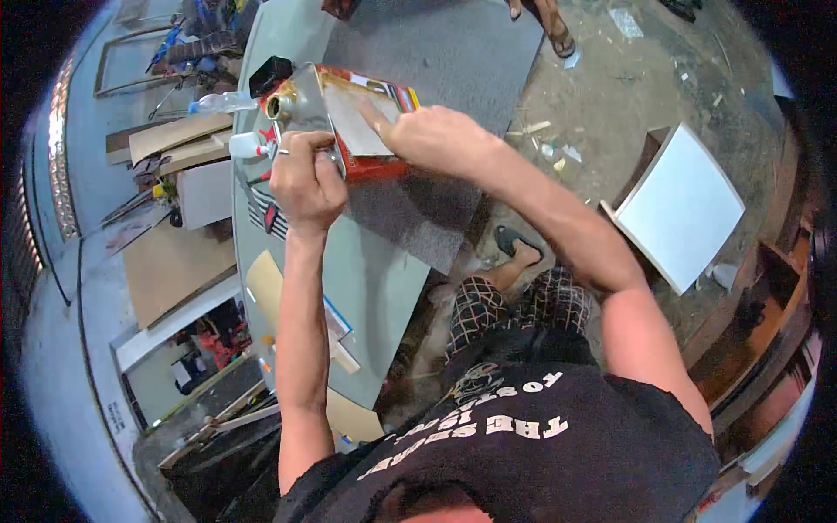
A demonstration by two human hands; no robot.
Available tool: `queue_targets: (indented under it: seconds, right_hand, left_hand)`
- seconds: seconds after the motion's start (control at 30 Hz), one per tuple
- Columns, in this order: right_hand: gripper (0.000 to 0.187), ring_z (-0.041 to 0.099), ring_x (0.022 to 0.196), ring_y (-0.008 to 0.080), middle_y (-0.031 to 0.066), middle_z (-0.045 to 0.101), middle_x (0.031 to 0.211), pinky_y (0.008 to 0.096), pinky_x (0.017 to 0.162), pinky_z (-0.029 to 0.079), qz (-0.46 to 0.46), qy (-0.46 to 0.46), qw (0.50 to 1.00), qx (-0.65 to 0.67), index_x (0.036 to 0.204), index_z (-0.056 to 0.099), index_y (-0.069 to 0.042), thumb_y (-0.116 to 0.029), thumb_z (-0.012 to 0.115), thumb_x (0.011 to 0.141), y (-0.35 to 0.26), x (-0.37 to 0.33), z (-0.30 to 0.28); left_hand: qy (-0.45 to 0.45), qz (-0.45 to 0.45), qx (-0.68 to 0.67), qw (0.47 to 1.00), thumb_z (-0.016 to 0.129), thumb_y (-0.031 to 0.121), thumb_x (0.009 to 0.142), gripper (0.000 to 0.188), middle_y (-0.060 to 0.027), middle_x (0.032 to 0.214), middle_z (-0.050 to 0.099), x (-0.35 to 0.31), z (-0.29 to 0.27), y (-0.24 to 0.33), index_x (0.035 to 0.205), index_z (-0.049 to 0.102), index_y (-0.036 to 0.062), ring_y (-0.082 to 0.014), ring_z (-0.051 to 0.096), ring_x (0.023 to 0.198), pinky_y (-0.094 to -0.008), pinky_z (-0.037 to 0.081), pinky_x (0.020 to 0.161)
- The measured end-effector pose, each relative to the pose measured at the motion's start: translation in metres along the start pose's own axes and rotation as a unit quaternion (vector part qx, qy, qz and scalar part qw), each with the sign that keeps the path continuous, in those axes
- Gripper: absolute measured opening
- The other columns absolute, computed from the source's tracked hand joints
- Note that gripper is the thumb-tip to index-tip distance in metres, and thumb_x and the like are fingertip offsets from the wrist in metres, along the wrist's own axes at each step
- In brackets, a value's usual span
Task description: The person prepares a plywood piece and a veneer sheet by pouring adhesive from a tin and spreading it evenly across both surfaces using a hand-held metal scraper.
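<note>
A rectangular metal can (384, 164) with red printed sides lies tipped over the table, its round open mouth (275, 106) turned left. A pale, brown-edged flat area (359, 119) shows on its upper side; whether this is a label or a separate sheet I cannot tell. My left hand (307, 181) is closed at the can's top end, near the mouth. My right hand (443, 142) grips its other end, the index finger stretched over the pale area. Close to the mouth lie a clear plastic bottle (225, 103), a small white bottle (248, 145) and a black container (271, 77).
The pale green table (384, 301) carries a grey mat-like sheet (427, 65) and a blue-edged flat piece (337, 318). Boards (179, 270) lean on the left. A white-topped panel (684, 209) stands on the littered floor at right. Another person's foot (561, 35) is at the top.
</note>
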State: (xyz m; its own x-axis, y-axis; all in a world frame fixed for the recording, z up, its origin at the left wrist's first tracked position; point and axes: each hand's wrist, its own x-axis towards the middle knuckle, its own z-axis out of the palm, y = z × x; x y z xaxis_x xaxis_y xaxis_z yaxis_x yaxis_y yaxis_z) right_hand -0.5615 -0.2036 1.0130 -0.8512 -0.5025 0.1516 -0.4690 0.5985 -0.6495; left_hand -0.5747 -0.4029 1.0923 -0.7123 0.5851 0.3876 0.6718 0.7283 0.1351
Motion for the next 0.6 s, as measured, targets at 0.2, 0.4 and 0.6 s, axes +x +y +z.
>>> queue_targets:
  seconds: [0.2,0.4,0.6]
  right_hand:
    - [0.053,0.071,0.081,0.0404,0.0240,0.070,0.084,0.0521,0.068,0.057,-0.006,-0.032,0.999,-0.029,0.148,0.038,-0.004,-0.010,0.047,0.096,0.014,-0.012,0.000]
    - [0.082,0.070,0.090,0.0423,0.0269,0.070,0.094,0.0507,0.071,0.059,0.070,0.059,0.996,-0.021,0.154,0.034,-0.016,-0.014,0.068,0.079,0.003,-0.021,0.031]
    - [0.045,0.070,0.083,0.0442,0.0242,0.071,0.096,0.0528,0.069,0.056,0.113,0.284,0.951,0.040,0.133,0.051,-0.010,-0.018,0.060,0.089,-0.074,0.012,0.047]
  left_hand:
    - [0.003,-0.005,-0.023,1.000,0.051,0.004,0.081,0.015,-0.0137,0.082,0.063,-0.007,0.009,-0.013,0.088,0.064,0.0021,-0.0327,0.062,0.074,-0.0419,0.050,0.070]
    - [0.037,0.028,-0.026,0.999,0.052,0.008,0.083,0.014,-0.0131,0.082,0.066,-0.022,0.011,-0.020,0.088,0.064,0.0046,-0.0334,0.064,0.074,-0.0426,0.051,0.070]
    - [0.083,0.058,-0.005,0.995,0.053,0.017,0.085,0.013,-0.0166,0.078,0.068,-0.031,0.004,-0.037,0.087,0.063,0.0084,-0.0370,0.067,0.074,-0.0486,0.053,0.067]
